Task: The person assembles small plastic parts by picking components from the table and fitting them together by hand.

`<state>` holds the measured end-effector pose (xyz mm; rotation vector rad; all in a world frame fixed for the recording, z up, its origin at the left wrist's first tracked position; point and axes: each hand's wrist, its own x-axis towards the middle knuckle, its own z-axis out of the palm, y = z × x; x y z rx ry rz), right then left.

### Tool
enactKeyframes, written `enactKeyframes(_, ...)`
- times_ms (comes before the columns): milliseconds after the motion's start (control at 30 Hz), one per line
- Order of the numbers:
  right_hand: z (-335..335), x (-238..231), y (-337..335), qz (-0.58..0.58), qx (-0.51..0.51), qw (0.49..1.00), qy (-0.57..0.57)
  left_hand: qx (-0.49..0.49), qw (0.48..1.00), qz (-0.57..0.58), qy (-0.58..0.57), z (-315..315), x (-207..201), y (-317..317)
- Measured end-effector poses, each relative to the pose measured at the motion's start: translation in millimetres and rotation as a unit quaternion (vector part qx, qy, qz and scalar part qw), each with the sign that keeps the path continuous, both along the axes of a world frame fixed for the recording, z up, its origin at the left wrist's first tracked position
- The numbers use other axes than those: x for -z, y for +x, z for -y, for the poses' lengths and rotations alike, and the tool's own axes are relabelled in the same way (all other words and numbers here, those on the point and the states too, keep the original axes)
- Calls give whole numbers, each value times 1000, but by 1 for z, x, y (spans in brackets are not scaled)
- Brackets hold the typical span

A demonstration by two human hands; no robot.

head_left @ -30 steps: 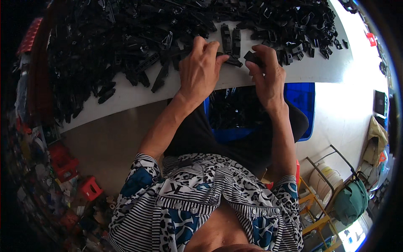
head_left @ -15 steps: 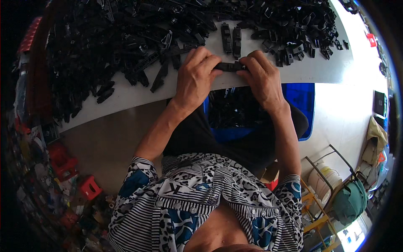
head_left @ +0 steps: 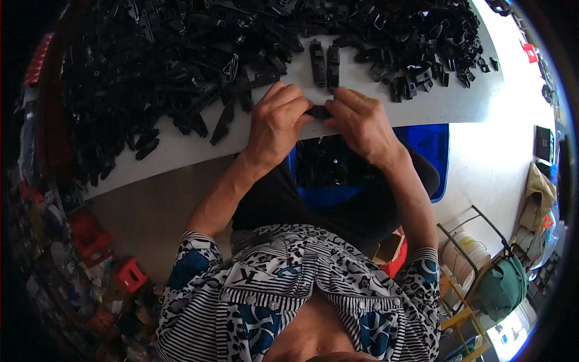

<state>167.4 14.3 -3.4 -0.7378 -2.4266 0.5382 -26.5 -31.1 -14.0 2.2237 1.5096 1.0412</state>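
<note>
Between my two hands, just above the table's near edge, I hold a short black plastic part (head_left: 318, 112). My left hand (head_left: 280, 120) pinches its left end with thumb and fingers. At its right end, my right hand (head_left: 360, 122) is closed on it in the same way. The fingers cover much of the part, so its details are hidden. Just beyond my hands, two long black plastic pieces (head_left: 318, 63) lie side by side on the white table (head_left: 283, 130), pointing away from me.
A big heap of black plastic parts (head_left: 175, 54) covers the table's left and far side. Smaller black pieces (head_left: 416, 78) are piled at the right. Below the edge stands a blue crate (head_left: 434, 151) with black parts. Red stools (head_left: 129, 274) and a hand cart (head_left: 476, 253) stand on the floor.
Both hands have come slightly nearer to me with the black part. The right hand has moved left, closer to the left hand, and less of the part shows.
</note>
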Motion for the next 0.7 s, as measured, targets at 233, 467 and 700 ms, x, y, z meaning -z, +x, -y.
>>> enactKeyframes(233, -27, -17, 33, 13, 137, 985, 103, -58, 997, -49, 5, -17, -21, 6)
enactKeyframes(467, -45, -20, 44, 216, 221, 943, 124, -135, 975, -171, 38, -47, -1, 47)
enactKeyframes(700, -38, -8, 36, 185, 187, 959, 106, -131, 974, -176, 50, -29, 0, 28)
